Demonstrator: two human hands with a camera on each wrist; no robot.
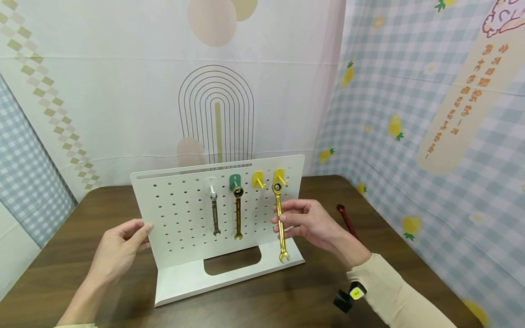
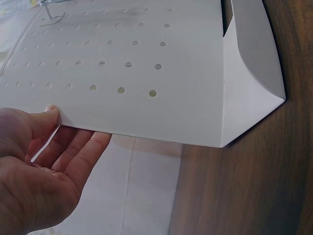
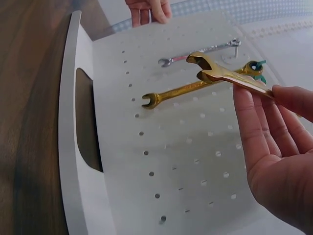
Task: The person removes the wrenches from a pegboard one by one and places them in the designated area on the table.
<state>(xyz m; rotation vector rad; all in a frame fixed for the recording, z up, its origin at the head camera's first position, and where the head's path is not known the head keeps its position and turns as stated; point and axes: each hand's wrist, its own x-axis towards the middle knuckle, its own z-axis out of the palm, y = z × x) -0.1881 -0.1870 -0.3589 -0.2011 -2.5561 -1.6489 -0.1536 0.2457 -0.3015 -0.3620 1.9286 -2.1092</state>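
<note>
My right hand [image 1: 305,223] pinches a gold combination wrench [image 1: 280,223] between thumb and fingers, its ring end up beside the right yellow hook [image 1: 279,174] and its open end down. In the right wrist view, the open jaw of this wrench [image 3: 230,77] points toward the board's base. My left hand [image 1: 120,248] grips the left edge of the white pegboard [image 1: 184,255], thumb on the front and fingers behind. A silver wrench [image 1: 215,216] hangs from a white hook [image 1: 211,187], and another gold wrench [image 1: 238,214] from a green hook [image 1: 235,181].
Another yellow hook [image 1: 257,179] on the board carries nothing. A red wrench [image 1: 348,222] lies on the brown wooden table [image 1: 328,296], behind my right forearm. Patterned cloth [image 1: 135,105] hangs behind the table and along its sides.
</note>
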